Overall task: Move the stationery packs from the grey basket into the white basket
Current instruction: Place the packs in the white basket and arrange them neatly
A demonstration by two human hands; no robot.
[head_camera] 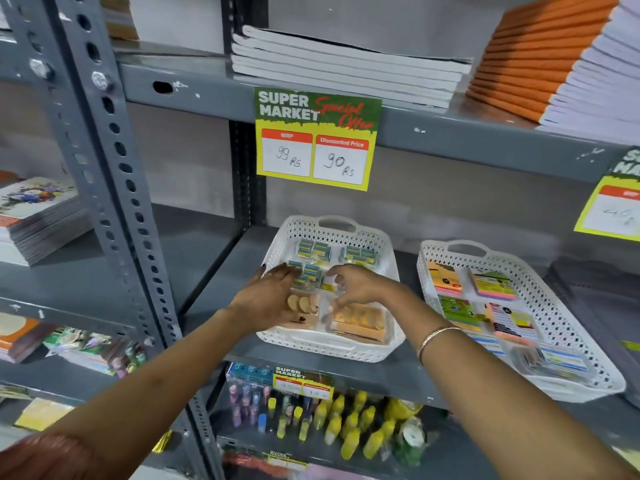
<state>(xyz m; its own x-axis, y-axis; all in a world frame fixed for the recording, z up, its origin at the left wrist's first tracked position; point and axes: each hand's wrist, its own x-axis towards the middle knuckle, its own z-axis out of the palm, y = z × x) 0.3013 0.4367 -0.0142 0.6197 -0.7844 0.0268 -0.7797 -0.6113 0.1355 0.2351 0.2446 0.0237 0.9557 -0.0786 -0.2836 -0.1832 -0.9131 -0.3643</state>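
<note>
At the centre of the frame, a white perforated plastic basket (330, 233) sits on a grey metal shelf (214, 275), holding clear blue-and-yellow stationery packs (313, 249) and tan packs (356, 323). The left hand (266, 299) lies flat over the packs; the right hand (356, 285) curls onto a clear pack (329, 306). A second white perforated basket (568, 313) of colourful sticky-note packs (490, 284) stands at right.

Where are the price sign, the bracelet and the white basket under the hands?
Price sign (317, 140), head view, middle of the card.
Bracelet (437, 337), head view, band on the wrist.
White basket (337, 224), head view, far rim handle.
</note>
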